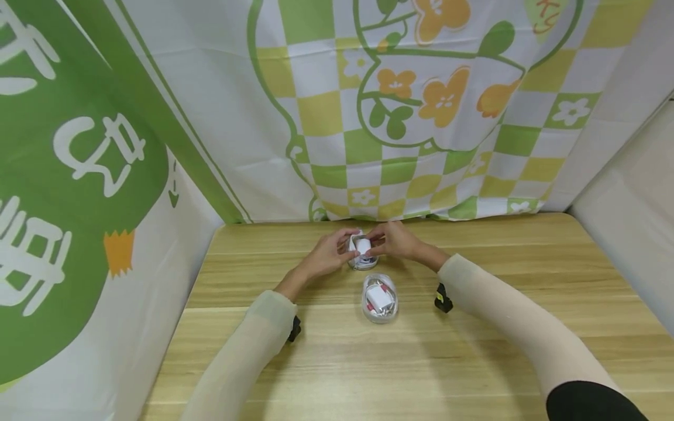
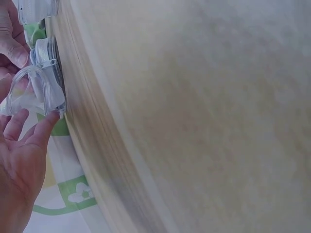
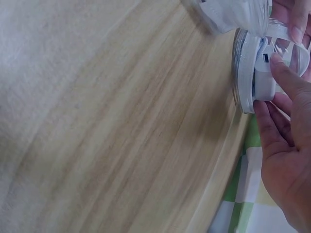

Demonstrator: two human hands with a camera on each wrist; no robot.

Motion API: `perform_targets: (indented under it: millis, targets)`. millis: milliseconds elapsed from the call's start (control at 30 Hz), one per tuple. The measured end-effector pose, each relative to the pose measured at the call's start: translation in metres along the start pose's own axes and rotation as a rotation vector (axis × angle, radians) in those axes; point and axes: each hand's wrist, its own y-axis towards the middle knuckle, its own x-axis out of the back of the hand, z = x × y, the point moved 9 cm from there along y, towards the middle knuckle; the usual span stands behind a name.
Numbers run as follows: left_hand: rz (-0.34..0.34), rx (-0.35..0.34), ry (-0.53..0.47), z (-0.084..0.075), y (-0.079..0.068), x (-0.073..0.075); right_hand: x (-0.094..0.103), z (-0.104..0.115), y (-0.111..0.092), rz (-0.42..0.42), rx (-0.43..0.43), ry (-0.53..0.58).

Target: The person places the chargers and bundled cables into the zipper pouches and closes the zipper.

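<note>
Our left hand [image 1: 327, 255] and right hand [image 1: 396, 241] together pinch the clear pouch [image 1: 363, 255] between them; we judge its white charger [image 3: 265, 77] could slip out if tilted.

White characters, not legible, on the green banner [image 1: 79, 175]

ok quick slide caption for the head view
Both hands, left hand and right hand, hold a clear case on a wooden table; a second case lies nearer.
</note>
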Motion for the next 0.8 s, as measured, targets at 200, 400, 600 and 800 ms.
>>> perform_targets:
  millis: [200,400,600,800]
  targets:
    - [0.003,-0.015,0.099,-0.007,0.001,0.000,0.001,-0.005,-0.005,0.003,-0.049,0.167]
    - [-0.001,-0.003,0.176,-0.010,0.001,0.000,0.005,-0.011,-0.010,-0.012,-0.054,0.209]
    - [-0.002,0.023,0.214,-0.009,0.001,0.000,0.016,-0.016,-0.015,-0.082,-0.057,0.152]
    - [0.017,0.013,0.246,-0.010,0.001,-0.003,0.024,-0.017,-0.020,-0.117,-0.070,0.103]
